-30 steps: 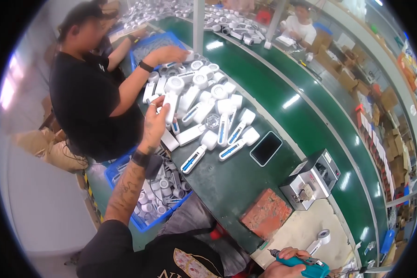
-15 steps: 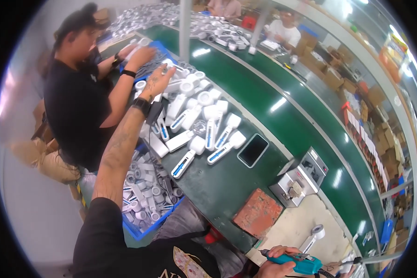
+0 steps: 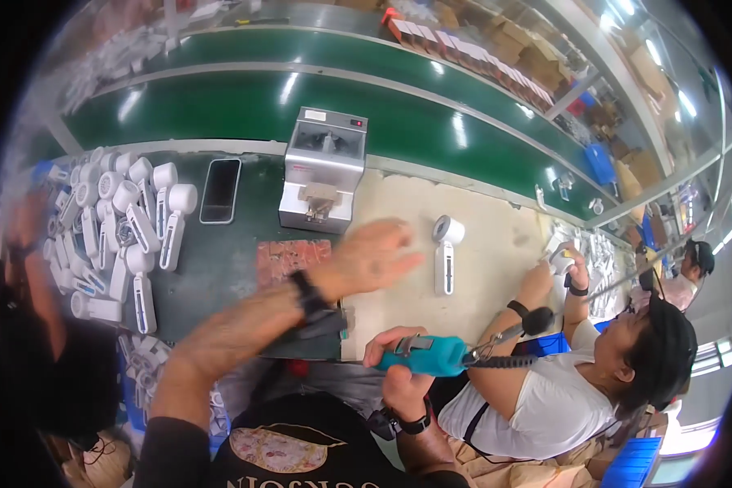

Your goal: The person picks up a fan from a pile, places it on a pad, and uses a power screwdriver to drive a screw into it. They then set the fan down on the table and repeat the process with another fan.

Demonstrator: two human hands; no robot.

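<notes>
My left hand [image 3: 372, 257] is stretched over the pale work surface [image 3: 398, 199], fingers extended and apart, with nothing visible in it. Just to its right lies a white round-headed device resembling a handheld fan [image 3: 445, 259], untouched. Closer to my body, my right hand [image 3: 402, 382] is wrapped round a teal electric screwdriver [image 3: 421, 355]; a coiled black cord runs from its right end. The screwdriver's tip is hidden by my hand. A red-brown block [image 3: 289, 259] sits partly behind my left wrist.
A silver machine [image 3: 324, 171] stands at the table's back, beside a phone [image 3: 220, 191]. Many white fan-like devices [image 3: 106, 220] are piled at left. Behind runs a green conveyor [image 3: 244, 110]. At right a co-worker in a white shirt [image 3: 537, 398] handles a white part.
My view has turned right. My left hand has come away from the pile of white devices at the far left to the pale surface. The screwdriver remains in my right hand.
</notes>
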